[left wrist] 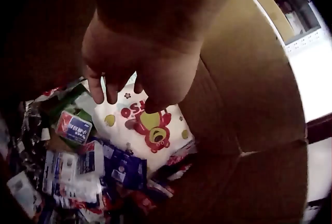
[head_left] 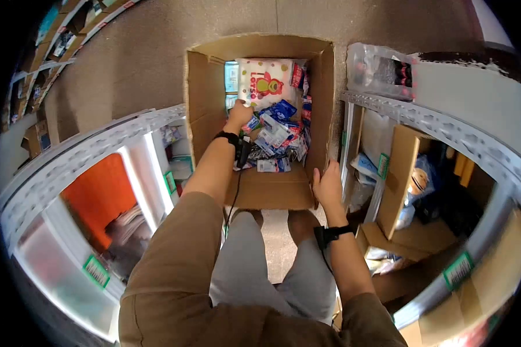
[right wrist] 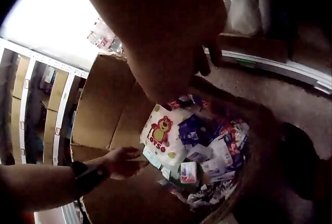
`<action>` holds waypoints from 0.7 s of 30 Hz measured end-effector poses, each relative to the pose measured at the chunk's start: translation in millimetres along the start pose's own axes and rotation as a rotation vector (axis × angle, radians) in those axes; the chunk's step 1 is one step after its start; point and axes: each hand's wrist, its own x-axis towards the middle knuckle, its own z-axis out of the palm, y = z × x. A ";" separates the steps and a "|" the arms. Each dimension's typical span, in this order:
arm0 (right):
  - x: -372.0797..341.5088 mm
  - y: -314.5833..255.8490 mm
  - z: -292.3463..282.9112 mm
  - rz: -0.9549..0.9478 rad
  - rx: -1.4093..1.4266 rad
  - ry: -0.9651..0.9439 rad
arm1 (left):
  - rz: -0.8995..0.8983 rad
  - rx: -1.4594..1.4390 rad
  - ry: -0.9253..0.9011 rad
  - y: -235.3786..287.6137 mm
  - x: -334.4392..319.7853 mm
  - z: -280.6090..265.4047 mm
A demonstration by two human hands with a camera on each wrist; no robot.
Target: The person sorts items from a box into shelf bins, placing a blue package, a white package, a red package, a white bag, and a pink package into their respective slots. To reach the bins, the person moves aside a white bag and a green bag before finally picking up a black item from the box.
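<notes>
A tall cardboard box [head_left: 260, 194] stands open in front of my legs. Inside, at its far end, lies a white soft package [head_left: 266, 87] printed with a red-and-yellow bear and the word LOTSO. Small blue, white and red packets [head_left: 275, 136] are heaped nearer to me. My left hand [head_left: 238, 114] reaches into the box by the left wall, fingers loosely extended downward [left wrist: 110, 91] at the package's corner, with nothing gripped. At the right rim, my right hand [head_left: 329, 186] holds the box wall, thumb on the inner side and fingers outside.
Metal shelves flank me; the left shelf edge [head_left: 139, 121] and right shelf edge [head_left: 440, 124] come close to the box. A clear plastic bin [head_left: 379, 72] with bottles stands at the upper right. Another carton [head_left: 408, 179] sits on the right shelf. Light blue packs [head_left: 231, 78] line the box's left wall.
</notes>
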 end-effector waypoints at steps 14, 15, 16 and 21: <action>7.5 16.3 6.9 -0.020 0.179 -0.136 | 0.017 -0.083 0.007 -64.4 145.9 92.9; 5.7 14.1 6.3 -0.018 0.184 -0.134 | -0.004 -0.013 0.068 -60.7 143.0 91.6; 5.8 14.2 5.7 0.006 0.202 -0.126 | 0.114 0.123 0.083 -47.6 130.5 84.3; 1.8 27.8 14.0 0.021 0.213 -0.074 | 0.390 -0.030 0.223 41.0 26.5 17.2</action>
